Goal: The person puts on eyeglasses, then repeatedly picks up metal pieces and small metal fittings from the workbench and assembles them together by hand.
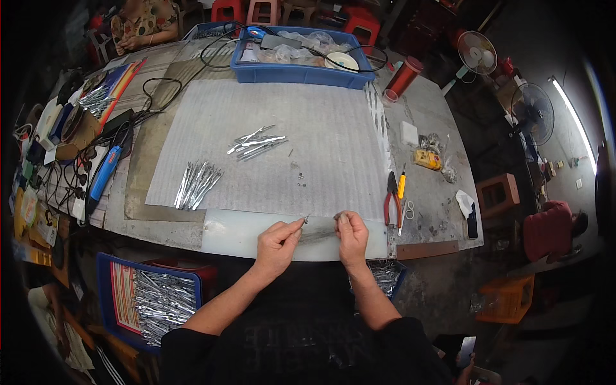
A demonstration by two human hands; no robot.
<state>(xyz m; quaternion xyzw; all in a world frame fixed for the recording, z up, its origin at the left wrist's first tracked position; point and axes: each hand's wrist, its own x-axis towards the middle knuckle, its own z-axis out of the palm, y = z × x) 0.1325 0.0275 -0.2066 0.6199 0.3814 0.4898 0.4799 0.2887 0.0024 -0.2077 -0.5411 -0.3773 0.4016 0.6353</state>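
Observation:
Over the white board [224, 232] at the table's near edge, my left hand [277, 247] pinches a small metal piece [307, 219] between thumb and fingertips. My right hand [353, 239], a short way to its right, is closed in a pinch too; what its fingertips hold is too small to name. Beyond them on the pale foam mat [256, 102] lie a fanned bundle of slim silver metal pieces [197, 186] and a looser pile of similar metal strips [258, 145]. Several tiny metal bits [301, 179] are scattered just past my hands.
Red-handled pliers [391, 192], a yellow screwdriver [402, 187] and small scissors [409, 210] lie at the right. A blue bin [308, 77] with plastic bags stands at the back. Below left, a blue crate [197, 289] holds silver pieces. Cables [154, 96] cross the left side.

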